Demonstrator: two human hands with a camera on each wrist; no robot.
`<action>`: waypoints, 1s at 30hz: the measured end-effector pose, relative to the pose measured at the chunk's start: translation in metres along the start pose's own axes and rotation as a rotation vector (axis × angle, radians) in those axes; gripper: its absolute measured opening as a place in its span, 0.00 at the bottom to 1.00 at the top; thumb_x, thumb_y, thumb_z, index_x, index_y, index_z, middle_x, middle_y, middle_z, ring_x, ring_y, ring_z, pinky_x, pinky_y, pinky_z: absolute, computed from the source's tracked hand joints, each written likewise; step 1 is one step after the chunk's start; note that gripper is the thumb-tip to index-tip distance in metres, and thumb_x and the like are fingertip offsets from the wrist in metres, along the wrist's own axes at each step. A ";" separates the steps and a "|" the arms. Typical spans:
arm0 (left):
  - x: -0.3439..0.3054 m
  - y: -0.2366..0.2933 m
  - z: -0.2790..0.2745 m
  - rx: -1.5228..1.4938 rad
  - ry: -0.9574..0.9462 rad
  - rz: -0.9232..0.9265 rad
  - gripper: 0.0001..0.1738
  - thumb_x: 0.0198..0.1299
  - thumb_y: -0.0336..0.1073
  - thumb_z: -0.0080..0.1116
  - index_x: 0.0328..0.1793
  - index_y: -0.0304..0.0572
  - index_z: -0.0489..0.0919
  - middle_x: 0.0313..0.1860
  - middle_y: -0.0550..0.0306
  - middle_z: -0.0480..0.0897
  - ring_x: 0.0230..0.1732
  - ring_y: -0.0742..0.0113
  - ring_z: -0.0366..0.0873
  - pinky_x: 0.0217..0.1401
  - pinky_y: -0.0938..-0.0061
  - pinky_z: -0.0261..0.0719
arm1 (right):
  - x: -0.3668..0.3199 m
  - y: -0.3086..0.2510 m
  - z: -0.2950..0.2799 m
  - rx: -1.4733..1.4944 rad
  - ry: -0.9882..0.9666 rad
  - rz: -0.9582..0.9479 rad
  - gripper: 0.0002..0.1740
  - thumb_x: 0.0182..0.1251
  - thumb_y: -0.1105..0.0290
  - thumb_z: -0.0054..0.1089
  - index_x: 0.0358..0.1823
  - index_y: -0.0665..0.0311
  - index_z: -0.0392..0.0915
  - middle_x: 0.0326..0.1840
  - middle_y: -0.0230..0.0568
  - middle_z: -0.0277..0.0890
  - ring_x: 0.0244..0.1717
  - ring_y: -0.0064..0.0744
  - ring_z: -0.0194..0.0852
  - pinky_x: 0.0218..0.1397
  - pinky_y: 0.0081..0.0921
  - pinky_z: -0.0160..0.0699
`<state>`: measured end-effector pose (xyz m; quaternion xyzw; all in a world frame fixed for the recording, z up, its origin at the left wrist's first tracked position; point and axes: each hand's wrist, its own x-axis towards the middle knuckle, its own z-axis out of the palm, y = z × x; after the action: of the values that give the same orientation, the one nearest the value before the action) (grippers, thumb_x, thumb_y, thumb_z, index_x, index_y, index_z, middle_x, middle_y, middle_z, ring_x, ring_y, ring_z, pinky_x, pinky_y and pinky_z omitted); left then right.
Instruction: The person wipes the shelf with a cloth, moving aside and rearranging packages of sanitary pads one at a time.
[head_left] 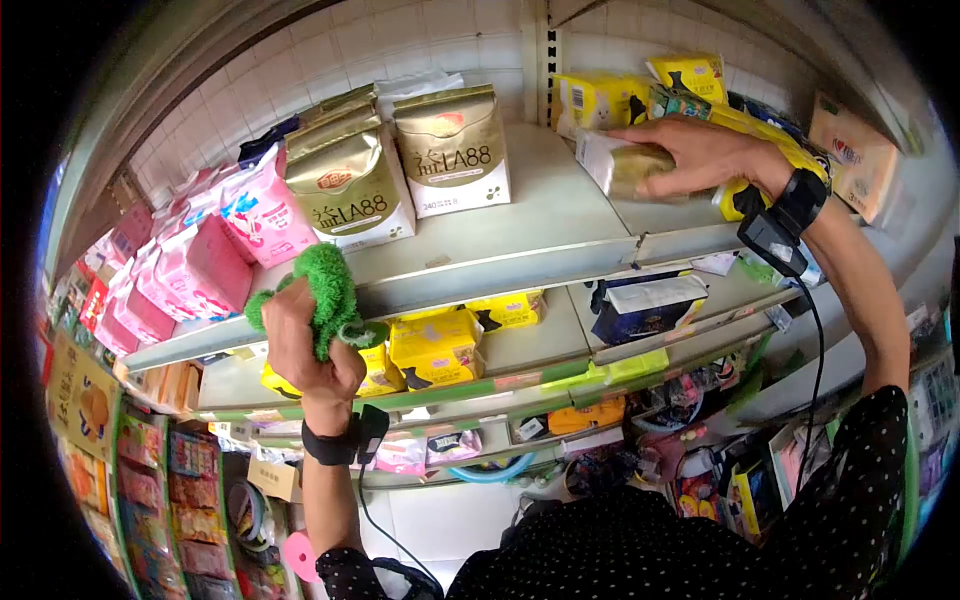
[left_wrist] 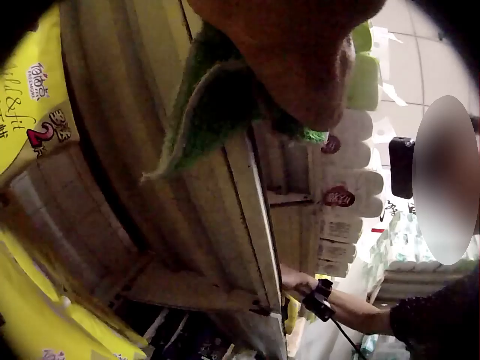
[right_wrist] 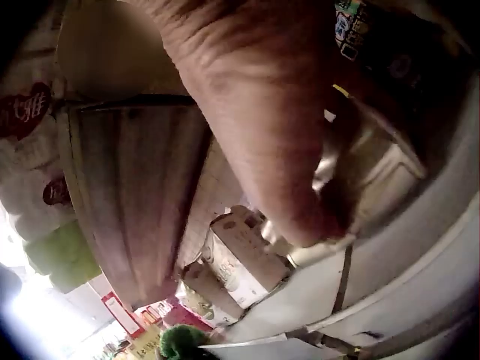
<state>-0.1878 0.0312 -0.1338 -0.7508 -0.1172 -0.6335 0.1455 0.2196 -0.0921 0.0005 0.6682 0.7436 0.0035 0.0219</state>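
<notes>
My left hand (head_left: 300, 335) grips a fuzzy green cloth (head_left: 325, 285) in front of the upper shelf's front edge. In the left wrist view a fold of the cloth (left_wrist: 202, 112) hangs below the hand. At the right, my right hand (head_left: 705, 155) holds a gold and white package (head_left: 615, 165) lying on its side over the upper shelf (head_left: 545, 200), thumb on the near face. Two upright gold and white packages (head_left: 455, 150) marked LA88 stand on that shelf between the hands. Close up in the right wrist view, the right hand (right_wrist: 255, 112) hides much of its package.
Pink packages (head_left: 205, 265) crowd the upper shelf's left end. Yellow packages (head_left: 600, 100) and a beige package (head_left: 850, 155) stand behind and right of my right hand. On the shelf below are yellow packs (head_left: 435, 345) and a dark blue pack (head_left: 645, 305). Cables hang from both wrists.
</notes>
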 end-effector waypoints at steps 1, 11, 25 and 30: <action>0.001 0.000 -0.001 0.006 -0.016 -0.015 0.22 0.41 0.29 0.47 0.46 0.29 0.77 0.40 0.41 0.81 0.39 0.44 0.77 0.45 0.61 0.72 | 0.004 0.006 0.005 -0.010 0.049 -0.013 0.43 0.58 0.49 0.59 0.71 0.66 0.59 0.61 0.56 0.71 0.58 0.51 0.72 0.64 0.36 0.69; -0.001 0.002 -0.002 0.025 -0.037 -0.043 0.21 0.44 0.30 0.48 0.46 0.29 0.78 0.41 0.41 0.80 0.39 0.45 0.76 0.46 0.60 0.72 | 0.024 0.002 0.002 0.621 0.175 0.147 0.24 0.75 0.51 0.46 0.47 0.66 0.81 0.38 0.34 0.79 0.42 0.23 0.73 0.47 0.23 0.73; -0.003 0.003 -0.001 0.056 -0.018 -0.017 0.20 0.45 0.30 0.47 0.46 0.28 0.77 0.42 0.39 0.80 0.39 0.43 0.76 0.46 0.59 0.72 | 0.040 0.011 -0.005 0.544 0.100 0.228 0.38 0.53 0.48 0.72 0.57 0.70 0.74 0.48 0.44 0.76 0.49 0.29 0.73 0.49 0.21 0.70; -0.003 0.005 -0.001 0.062 -0.024 -0.038 0.21 0.45 0.29 0.47 0.46 0.29 0.77 0.41 0.40 0.80 0.39 0.44 0.76 0.47 0.59 0.72 | 0.024 0.001 -0.015 0.557 0.370 -0.100 0.21 0.58 0.60 0.70 0.49 0.61 0.74 0.42 0.30 0.76 0.41 0.21 0.74 0.45 0.19 0.72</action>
<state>-0.1873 0.0259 -0.1372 -0.7512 -0.1530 -0.6231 0.1552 0.2175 -0.0680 0.0148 0.5992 0.7393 -0.0795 -0.2967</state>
